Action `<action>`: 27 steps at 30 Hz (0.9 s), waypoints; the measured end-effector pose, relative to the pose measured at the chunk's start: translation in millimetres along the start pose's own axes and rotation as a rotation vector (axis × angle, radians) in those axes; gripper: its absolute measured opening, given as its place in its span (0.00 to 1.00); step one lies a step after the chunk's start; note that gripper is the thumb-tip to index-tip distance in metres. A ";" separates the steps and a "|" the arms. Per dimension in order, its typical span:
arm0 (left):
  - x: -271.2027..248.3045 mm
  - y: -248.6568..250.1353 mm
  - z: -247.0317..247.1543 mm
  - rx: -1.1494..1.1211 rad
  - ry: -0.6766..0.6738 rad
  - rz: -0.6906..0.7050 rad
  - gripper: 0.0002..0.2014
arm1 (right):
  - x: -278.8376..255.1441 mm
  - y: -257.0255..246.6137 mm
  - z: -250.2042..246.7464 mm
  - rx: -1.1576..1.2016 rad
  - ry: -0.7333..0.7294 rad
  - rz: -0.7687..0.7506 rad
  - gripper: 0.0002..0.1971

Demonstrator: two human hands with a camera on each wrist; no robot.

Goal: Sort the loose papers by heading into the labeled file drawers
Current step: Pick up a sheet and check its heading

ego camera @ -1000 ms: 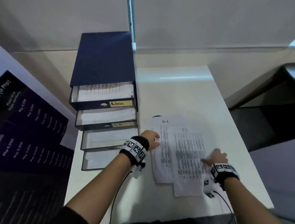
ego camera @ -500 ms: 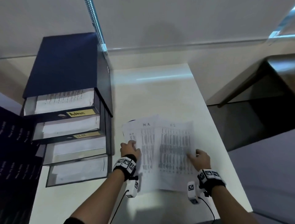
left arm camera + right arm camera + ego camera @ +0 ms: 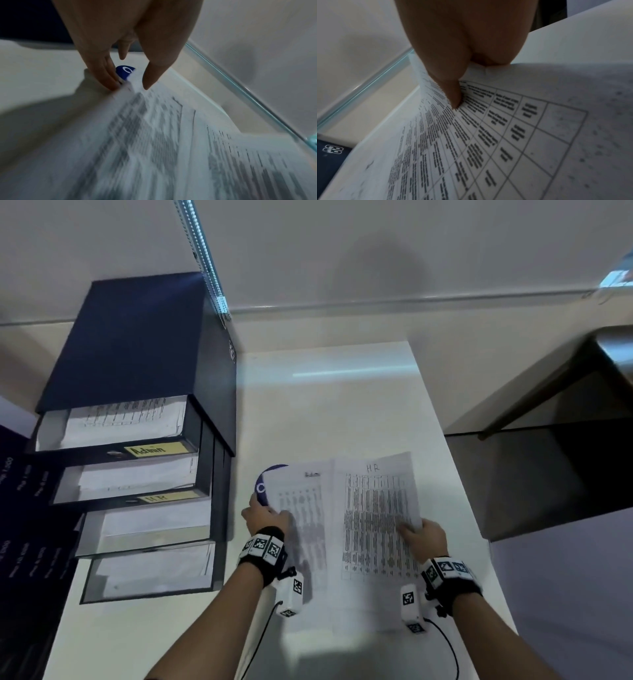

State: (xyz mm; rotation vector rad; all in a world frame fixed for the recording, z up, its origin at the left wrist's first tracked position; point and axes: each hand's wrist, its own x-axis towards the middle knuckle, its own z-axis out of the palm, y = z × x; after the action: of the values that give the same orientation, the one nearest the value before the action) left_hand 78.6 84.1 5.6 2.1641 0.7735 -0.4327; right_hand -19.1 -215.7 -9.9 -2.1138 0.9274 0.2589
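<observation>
Two printed sheets lie side by side on the white table [image 3: 325, 405]. The left sheet [image 3: 308, 525] is headed "Admin", the right sheet [image 3: 376, 525] "HR". My left hand [image 3: 265, 513] is at the Admin sheet's left edge; in the left wrist view its straight fingers [image 3: 109, 79] touch that edge and the thumb tip rests on top. My right hand [image 3: 411, 530] pinches the HR sheet's right edge, thumb on the print [image 3: 453, 97], fingers hidden underneath. The dark blue drawer unit [image 3: 137, 344] stands at left with all its drawers pulled out, labelled "Admin" [image 3: 154, 449] and "HR" [image 3: 157, 497].
A blue round object [image 3: 263, 484] lies partly under the Admin sheet's top left corner. The open drawers hold paper. A dark poster [image 3: 20, 508] stands left of the unit. The table's right edge [image 3: 455, 474] drops off beside a dark bench [image 3: 548, 457].
My right hand went from pressing flat on the HR sheet to pinching its right edge. The left hand moved to the papers' left edge. The left sheet's heading now reads "Admin".
</observation>
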 end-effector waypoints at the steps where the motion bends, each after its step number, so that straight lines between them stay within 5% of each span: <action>1: 2.0 3.5 0.8 -0.062 -0.009 -0.024 0.36 | 3.4 2.5 -0.2 0.007 -0.026 0.002 0.12; 6: 8.0 5.9 10.9 -0.110 -0.097 -0.041 0.17 | 10.7 5.2 -3.8 0.026 -0.095 0.021 0.12; 11: -3.6 11.2 24.4 -0.061 -0.087 0.274 0.25 | 6.6 -5.6 -15.9 0.243 -0.173 -0.061 0.12; 15: -26.0 36.9 13.8 -0.140 -0.396 0.287 0.42 | -8.9 -47.8 -38.8 0.483 -0.306 -0.192 0.20; 18: -43.6 55.3 -6.4 -0.252 -0.482 0.284 0.45 | -24.7 -86.6 -59.2 0.562 -0.342 -0.312 0.17; 22: -60.6 74.4 -40.5 -0.443 -0.487 0.440 0.32 | -48.6 -126.2 -83.5 0.565 -0.362 -0.495 0.17; 27: -66.6 82.8 -72.5 -0.498 -0.410 0.617 0.15 | -65.9 -134.6 -83.0 0.621 -0.249 -0.524 0.17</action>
State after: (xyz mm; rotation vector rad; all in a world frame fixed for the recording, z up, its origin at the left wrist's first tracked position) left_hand 86.0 72.0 133.4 1.6491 -0.0360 -0.2990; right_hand 17.3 -186.3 154.9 -1.6164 0.2330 -0.0392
